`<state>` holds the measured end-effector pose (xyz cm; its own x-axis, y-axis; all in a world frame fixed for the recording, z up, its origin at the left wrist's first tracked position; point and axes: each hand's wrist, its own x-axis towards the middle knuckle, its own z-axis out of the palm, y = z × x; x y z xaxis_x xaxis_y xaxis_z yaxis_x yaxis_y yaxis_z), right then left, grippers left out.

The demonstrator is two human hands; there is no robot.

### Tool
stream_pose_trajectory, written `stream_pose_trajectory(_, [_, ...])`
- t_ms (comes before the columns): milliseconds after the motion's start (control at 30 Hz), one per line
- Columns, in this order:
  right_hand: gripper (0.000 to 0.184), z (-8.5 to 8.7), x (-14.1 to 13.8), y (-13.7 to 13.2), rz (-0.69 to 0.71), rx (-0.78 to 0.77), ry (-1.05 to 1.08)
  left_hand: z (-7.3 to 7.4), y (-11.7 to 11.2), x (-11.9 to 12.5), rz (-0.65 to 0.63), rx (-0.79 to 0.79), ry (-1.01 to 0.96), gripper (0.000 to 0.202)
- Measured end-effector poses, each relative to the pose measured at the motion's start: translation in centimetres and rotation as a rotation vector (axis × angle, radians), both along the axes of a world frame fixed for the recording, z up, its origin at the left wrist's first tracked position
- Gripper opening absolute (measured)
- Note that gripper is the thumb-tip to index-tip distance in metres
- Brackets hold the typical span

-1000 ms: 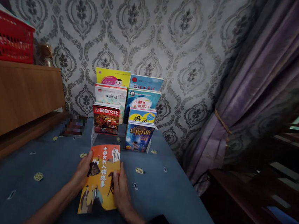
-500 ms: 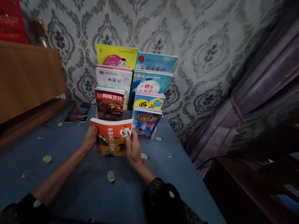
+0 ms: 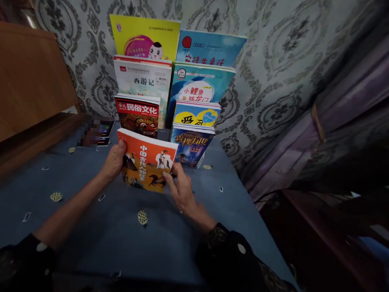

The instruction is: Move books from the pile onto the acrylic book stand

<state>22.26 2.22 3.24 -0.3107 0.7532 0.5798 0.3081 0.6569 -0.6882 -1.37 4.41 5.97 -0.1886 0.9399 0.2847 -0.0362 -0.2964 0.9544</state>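
Observation:
An orange book (image 3: pixel 147 164) is held between my two hands, its cover toward me and slightly tilted. My left hand (image 3: pixel 114 159) grips its left edge, thumb near the top corner. Along the right edge my right hand (image 3: pixel 181 188) is closed, thumb on the cover. Just behind stands a dark red book (image 3: pixel 137 117), its lower part hidden by the orange one. To the right of that is a dark blue book (image 3: pixel 192 146). Further back rise a white book (image 3: pixel 146 79), a yellow-blue book (image 3: pixel 200 114) and a teal book (image 3: pixel 200 84).
At the back, a yellow-green book (image 3: pixel 143 35) and a light blue book (image 3: pixel 211 46) stand before the patterned wall. A dark booklet (image 3: pixel 104 132) lies flat on the blue tablecloth (image 3: pixel 103 238). A wooden cabinet (image 3: pixel 21 83) is at left, a purple curtain (image 3: pixel 291 137) at right.
My view has come closer to the books, which look larger and higher. The orange book, still in both hands, has tilted a little, its right side now lower.

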Motion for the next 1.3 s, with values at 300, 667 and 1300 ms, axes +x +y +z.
stream_pose_trajectory(300, [0.033,-4.1,3.2,-0.7,0.303,0.240,-0.321,0.2,-6.8,-3.8,-0.448,-0.008,0.723,0.037])
stream_pose_trajectory(667, [0.037,-0.1,0.2,-1.9,0.537,-0.082,-0.565,-6.0,-11.6,-4.1,-0.481,0.011,1.017,0.050])
stream_pose_trajectory(1300, [0.077,-5.3,-5.2,3.0,0.098,-0.026,-0.757,-7.5,-11.9,-4.8,-0.468,0.397,1.125,0.069])
